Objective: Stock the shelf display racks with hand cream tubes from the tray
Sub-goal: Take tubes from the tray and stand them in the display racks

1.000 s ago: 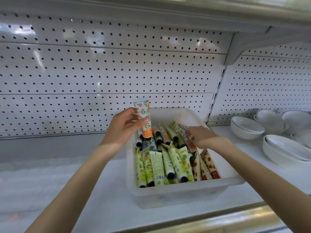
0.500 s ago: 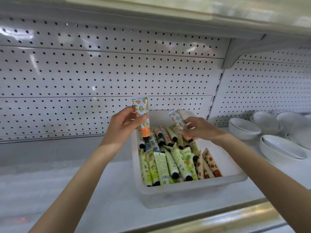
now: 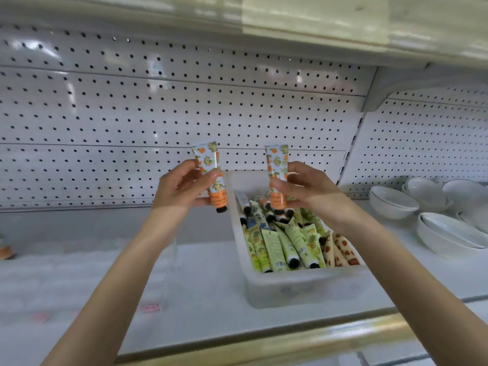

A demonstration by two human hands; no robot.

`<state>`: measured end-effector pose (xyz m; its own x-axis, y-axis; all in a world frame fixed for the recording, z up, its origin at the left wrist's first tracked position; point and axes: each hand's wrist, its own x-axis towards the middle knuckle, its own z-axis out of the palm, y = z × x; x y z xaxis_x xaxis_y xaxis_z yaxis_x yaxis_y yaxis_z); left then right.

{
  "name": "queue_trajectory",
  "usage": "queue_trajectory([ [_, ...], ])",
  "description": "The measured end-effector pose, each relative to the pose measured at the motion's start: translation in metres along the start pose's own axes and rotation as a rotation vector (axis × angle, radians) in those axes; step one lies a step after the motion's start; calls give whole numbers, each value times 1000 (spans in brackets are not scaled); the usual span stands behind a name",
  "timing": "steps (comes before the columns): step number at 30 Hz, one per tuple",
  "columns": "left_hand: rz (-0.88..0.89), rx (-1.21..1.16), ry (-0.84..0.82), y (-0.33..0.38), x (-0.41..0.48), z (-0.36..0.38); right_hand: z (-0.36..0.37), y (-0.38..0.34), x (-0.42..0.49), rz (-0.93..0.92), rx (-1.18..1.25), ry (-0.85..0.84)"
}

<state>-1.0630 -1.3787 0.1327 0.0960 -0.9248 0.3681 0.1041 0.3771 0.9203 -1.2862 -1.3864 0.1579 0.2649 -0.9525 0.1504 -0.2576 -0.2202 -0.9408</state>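
Note:
A white plastic tray stands on the shelf, filled with several hand cream tubes in green, orange and spotted prints. My left hand grips an orange-and-blue tube upright, cap down, just left of the tray. My right hand pinches a second orange tube upright above the tray's back half. Both tubes are held in front of the pegboard back wall.
White perforated back panels run behind the shelf, with an upper shelf overhead. Stacked white bowls stand to the right of the tray. The white shelf surface stretches left; a small orange object sits at the far left edge.
My right hand lifted a second orange tube out of the tray and turned it upright. My left hand raised its tube slightly and both tubes now stand side by side.

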Motion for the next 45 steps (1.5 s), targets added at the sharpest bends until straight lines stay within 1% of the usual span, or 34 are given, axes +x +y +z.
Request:
queue_trajectory([
  [6,9,75,86,26,-46,-18,27,-15,-33,-101,68,-47],
  [10,21,116,126,42,-89,-25,39,-17,-58,-121,145,-95],
  [16,-10,132,178,55,-146,-34,58,-14,-89,-110,169,-127],
  [20,-8,145,228,65,-162,-46,77,-17,-97,-98,177,-149],
  [27,0,140,263,69,-162,-84,115,-24,-94,-104,168,-154],
  [32,-32,154,216,66,-158,-129,161,-36,-80,-85,177,-123],
  [39,-32,193,178,80,-145,-225,248,-55,-56,-59,187,-98],
  [45,-78,232,169,78,-137,-299,315,-62,-39,-24,195,-91],
])
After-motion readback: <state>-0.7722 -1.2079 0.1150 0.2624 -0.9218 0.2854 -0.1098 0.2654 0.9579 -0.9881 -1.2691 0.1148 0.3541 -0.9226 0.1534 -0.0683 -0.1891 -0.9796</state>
